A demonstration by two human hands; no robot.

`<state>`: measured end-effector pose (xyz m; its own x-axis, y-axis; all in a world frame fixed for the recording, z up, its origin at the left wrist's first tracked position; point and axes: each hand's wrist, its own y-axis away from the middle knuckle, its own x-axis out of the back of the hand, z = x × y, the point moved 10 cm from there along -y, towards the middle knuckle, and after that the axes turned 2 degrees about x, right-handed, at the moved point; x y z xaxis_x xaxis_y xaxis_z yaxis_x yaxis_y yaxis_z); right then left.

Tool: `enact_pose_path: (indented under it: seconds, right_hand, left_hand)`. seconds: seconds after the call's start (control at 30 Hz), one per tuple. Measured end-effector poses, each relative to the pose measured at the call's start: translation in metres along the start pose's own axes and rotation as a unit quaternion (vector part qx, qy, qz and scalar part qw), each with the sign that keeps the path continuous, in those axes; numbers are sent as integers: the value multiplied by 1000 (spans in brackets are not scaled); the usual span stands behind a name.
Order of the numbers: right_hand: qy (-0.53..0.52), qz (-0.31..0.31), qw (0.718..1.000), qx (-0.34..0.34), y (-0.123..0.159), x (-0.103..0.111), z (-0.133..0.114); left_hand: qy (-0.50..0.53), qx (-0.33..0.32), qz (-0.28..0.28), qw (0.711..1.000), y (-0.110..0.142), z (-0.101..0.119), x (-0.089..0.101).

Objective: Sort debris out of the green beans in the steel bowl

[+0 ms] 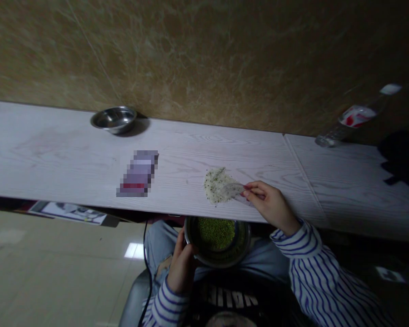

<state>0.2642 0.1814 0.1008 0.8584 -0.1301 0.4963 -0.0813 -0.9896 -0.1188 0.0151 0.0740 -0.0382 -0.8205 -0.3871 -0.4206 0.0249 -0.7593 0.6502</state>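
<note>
We pinch a clear plastic piece [234, 189] between the thumb and fingers of our right hand [264, 200], at the pile of white grains with green bits [215, 185] on the bench [180, 175]. Our left hand [183, 263] grips the rim of the bowl of green beans [218, 234], held over our lap just below the bench's edge.

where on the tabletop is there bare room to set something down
Widest: left of the steel bowl and blurred purple item. Also between that item and the white pile, and between the right hand and the plastic bottle. Crowded: at the pile and just in front, by the bowl of green grains.
</note>
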Motion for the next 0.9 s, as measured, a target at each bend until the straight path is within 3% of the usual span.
enact_pose_path:
  seconds: [0.2,0.63,0.9]
  right_hand:
    - [9,5,1000,-7,8,5,6]
    - [21,-33,999,10,17,-18,-5]
    - [32,-13,999,-4,23,1,-4]
  left_hand:
    - [-1,1,3,1000,-2,-1,2]
    - [6,5,-14,1000,-1,-1,1]
    - [-1,8,-8,1000,0,-2,1]
